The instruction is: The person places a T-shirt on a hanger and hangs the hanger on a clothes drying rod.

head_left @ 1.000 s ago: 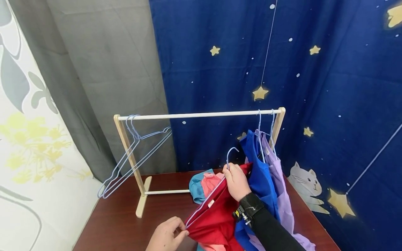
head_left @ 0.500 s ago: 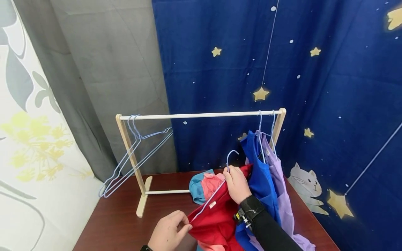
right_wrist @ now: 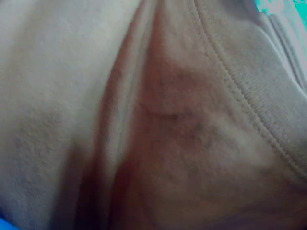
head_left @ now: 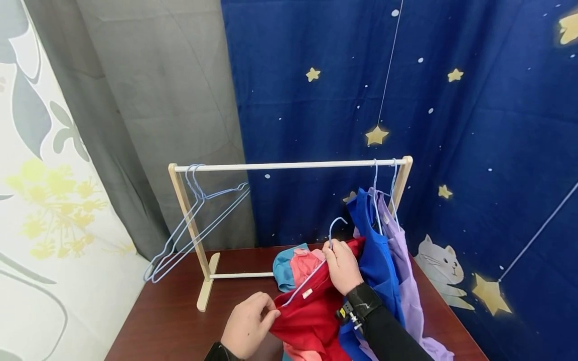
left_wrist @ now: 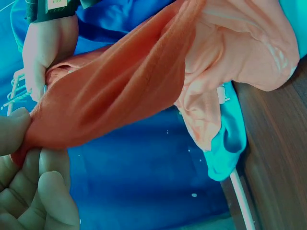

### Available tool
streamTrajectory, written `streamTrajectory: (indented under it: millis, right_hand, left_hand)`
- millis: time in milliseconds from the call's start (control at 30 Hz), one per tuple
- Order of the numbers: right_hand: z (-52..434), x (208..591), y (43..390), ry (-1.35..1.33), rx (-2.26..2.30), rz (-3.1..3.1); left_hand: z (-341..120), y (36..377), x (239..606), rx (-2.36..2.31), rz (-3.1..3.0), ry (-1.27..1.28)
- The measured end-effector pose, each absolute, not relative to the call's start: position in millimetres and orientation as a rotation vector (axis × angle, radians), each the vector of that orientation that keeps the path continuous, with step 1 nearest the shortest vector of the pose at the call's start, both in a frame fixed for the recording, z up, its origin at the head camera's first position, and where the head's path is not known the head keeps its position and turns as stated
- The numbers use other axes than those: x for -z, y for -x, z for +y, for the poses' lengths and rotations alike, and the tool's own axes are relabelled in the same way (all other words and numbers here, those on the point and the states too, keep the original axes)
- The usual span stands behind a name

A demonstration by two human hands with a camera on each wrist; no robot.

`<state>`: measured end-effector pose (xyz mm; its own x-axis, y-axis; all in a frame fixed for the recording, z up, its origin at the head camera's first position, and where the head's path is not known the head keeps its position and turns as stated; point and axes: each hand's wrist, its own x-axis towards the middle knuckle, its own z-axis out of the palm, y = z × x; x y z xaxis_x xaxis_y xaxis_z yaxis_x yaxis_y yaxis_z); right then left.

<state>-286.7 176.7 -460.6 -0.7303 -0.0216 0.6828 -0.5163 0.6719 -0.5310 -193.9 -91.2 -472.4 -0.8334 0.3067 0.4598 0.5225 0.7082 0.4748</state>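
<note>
Left hand (head_left: 247,323): pinches red shirt (head_left: 311,316) at shoulder edge
Right hand (head_left: 341,265): grips hanger (head_left: 316,265) neck, inside shirt collar
Red shirt: over worktop (head_left: 171,326), before rack (head_left: 289,165)
Rack: blue shirt (head_left: 377,255), purple shirt (head_left: 404,271) hung; spare hangers (head_left: 194,220) left

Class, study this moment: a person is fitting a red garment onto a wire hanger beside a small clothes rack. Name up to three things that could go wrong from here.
1. The left hand only pinches the red garment at its edge; that grip may slip.
2. The right hand holds the hanger near its hook, close to the blue garment hanging on the rack; the hook might snag it.
3. The pink and teal clothes lie just behind and could get dragged along.
</note>
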Motion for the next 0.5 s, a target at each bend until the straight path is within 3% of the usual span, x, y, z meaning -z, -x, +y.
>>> streamTrajectory:
  millis: [500]
  right_hand:
    - [166.0, 460.4, 284.1, -0.436, -0.945, -2.213]
  left_hand:
    - [-79.0, 208.5, 459.3, 0.851, -2.571, 0.644]
